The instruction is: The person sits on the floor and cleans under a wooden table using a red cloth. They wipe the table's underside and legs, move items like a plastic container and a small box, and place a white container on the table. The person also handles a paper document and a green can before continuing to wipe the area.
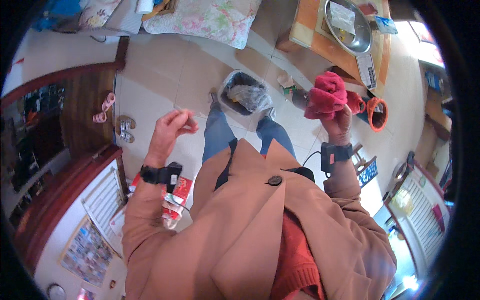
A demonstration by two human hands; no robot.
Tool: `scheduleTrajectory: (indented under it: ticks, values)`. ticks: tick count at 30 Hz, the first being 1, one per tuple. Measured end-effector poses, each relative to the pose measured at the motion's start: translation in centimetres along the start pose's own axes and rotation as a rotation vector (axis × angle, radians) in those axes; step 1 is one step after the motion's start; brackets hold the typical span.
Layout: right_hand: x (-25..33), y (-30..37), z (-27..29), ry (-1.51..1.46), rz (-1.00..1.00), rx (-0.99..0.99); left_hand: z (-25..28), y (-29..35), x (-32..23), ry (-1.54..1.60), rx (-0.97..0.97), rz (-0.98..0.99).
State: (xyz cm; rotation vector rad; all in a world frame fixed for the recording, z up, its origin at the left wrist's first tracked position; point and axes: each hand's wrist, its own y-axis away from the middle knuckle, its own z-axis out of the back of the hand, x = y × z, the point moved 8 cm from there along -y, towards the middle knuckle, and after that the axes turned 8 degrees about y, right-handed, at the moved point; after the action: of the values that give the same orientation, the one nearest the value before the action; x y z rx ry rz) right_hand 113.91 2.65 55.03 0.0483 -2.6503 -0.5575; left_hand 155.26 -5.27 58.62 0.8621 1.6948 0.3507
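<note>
**Red cloth held up over the bin**

The right hand [339, 126] is gripping a bunched red cloth [327, 95], fingers closed on its lower folds, and is holding it raised out in front of the body, to the right of the bin [245, 95] and a little nearer the person. The left hand [170, 131] is lifted on the other side of the bin, thumb and fingertips pinched together; whether anything thin is caught between them I cannot tell. Both wrists are wearing black bands.

The bin, lined with a clear bag, is sitting on the tiled floor just beyond the person's feet, between the two hands. Right of the bin, past the cloth, an orange basket [378, 114] is standing on the floor. Beyond the bin to the right, a wooden table [325, 45] is carrying a metal bowl [350, 30] and a small scale [367, 70]. Straight beyond the bin a floral cushion [210, 20] is lying. Left of the bin, pink slippers [104, 107] are resting by a dark wooden threshold. Nearer than the bin, under the left forearm, a red packet [177, 197] is lying.
</note>
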Motion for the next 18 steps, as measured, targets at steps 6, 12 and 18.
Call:
scheduleTrajectory:
  ticks: [6, 12, 18]
  values:
    - [-3.5, 4.4, -0.3, -0.072, 0.087, -0.214, 8.5, 6.6, 2.1, -0.500, 0.365, 0.578]
    - [-8.2, 6.8, -1.7, -0.003, 0.070, -0.341, 10.0, 9.7, -0.3, -0.440, 0.478, 0.714]
    - [-8.3, 5.7, -2.9, -0.015, 0.028, -0.220, 7.9, 11.3, -1.6, -0.408, 0.513, 0.897]
